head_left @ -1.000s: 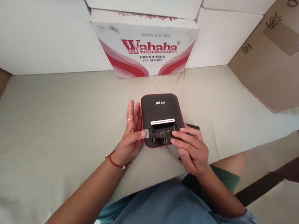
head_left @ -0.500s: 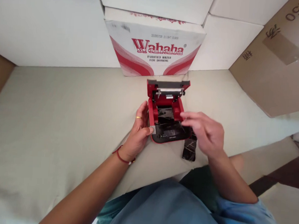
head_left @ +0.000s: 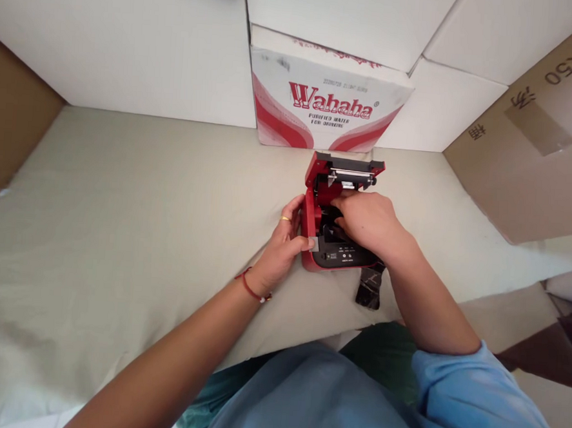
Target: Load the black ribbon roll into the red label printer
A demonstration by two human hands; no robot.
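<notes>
Printer [head_left: 344, 251] lies in left grip [head_left: 284, 245], beneath right grip [head_left: 370, 222].

Red-and-black printer [head_left: 334, 252], black strip [head_left: 369, 290] with pale streaks, white Wahaha carton [head_left: 330, 107] with red curves, blue shirt [head_left: 318, 397], gold ring [head_left: 285, 218]

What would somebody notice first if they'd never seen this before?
Probably the red-and-black device, its lid up, on the pale cloth, with the left hand at its side and the right hand partly inside. Behind it stands the red-and-white Wahaha box.
</notes>
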